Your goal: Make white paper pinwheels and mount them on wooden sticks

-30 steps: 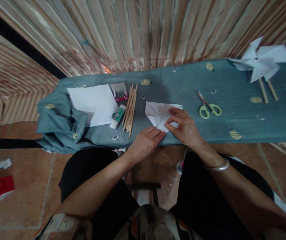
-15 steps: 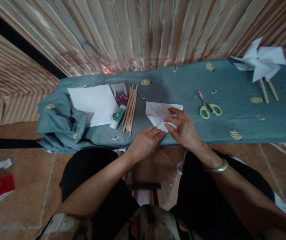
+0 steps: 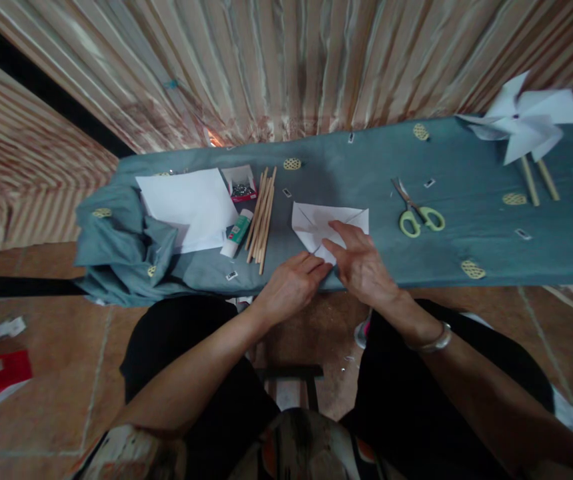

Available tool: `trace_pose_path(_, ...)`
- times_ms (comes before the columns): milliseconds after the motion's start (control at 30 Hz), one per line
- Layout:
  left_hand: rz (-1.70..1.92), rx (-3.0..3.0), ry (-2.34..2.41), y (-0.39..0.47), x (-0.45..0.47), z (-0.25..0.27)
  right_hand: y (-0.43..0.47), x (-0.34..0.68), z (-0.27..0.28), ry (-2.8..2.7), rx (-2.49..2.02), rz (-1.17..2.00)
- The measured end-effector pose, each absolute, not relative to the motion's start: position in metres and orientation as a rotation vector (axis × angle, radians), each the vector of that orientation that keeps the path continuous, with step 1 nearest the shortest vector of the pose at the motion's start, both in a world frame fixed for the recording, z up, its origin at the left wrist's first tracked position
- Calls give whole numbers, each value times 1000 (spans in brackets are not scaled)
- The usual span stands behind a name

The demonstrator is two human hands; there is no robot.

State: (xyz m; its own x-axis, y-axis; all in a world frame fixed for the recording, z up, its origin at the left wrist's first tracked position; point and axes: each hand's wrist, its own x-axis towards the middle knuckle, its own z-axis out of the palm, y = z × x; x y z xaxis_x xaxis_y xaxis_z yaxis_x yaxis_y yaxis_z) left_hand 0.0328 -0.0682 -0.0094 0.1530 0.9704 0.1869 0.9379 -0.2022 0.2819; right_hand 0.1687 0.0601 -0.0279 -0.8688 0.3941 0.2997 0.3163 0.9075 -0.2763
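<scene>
A white paper [image 3: 311, 220], with dark lines running in from its corners and its near edge folded, lies before me on the cloth. My left hand [image 3: 293, 281] grips the near corner, its fingers pressed together there; the thumb side is partly hidden. Over the right part of the sheet is my right hand [image 3: 361, 261], with thumb and fingers apart and the fingertips near or touching the paper. Green-handled scissors [image 3: 415, 212] lie to the right, blades partly apart. Left of the paper is a bundle of wooden sticks [image 3: 263, 220].
A glue stick [image 3: 237, 233], an open small box of metal bits [image 3: 241, 185] and a stack of white paper [image 3: 191, 203] lie left. Paper pinwheels [image 3: 531, 117] on sticks stand at far right. A grey-green cloth [image 3: 366, 160] covers the narrow table, with a striped curtain [image 3: 286, 60] behind.
My right hand has moved slightly left and toward me over the paper, uncovering its far right corner. My left hand stays at the near corner. The pinwheel blades have shifted slightly.
</scene>
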Motion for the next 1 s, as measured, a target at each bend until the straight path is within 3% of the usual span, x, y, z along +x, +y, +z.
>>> trace_pose_path(567,578,2281,1950,-65,36,-10,47,170,-35,-2762,-461,356)
trace_pose_path(733,587,2283,1955,-66,35,-10,59,178,-23,-2667,-546,496)
trace_pose_path(1000,639,2325,1949,-67,34,-13,108,173,-25,-2554,-878,468)
